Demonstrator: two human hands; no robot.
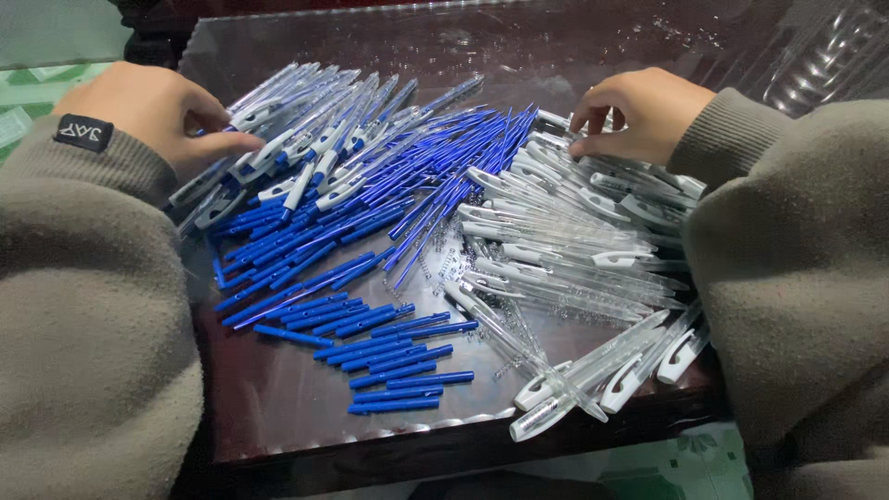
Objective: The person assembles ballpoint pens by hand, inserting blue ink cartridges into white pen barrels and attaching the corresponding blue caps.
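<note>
Sorting pen parts on table (278,407): left hand (153,111) pinches an assembled pen (278,143), right hand (639,116) fingers curled onto clear barrels (574,231); next, probably pairing barrel with blue refill (389,356).

Dark brown glossy table (278,407), reflective top w/ a scalloped front edge. Landmark: heap of blue refill tubes (417,185) mid-table. Left of it, touching and partly overlapping, a pile of assembled blue-and-white pens (315,139). Right of it, a pile of clear pen barrels w/ white clips (574,241), running on to the front-right edge. Toward the front edge from the heap, short blue end caps (389,356) lie loose. Small metal springs (435,268) scattered betw. heap and clear barrels.
</note>
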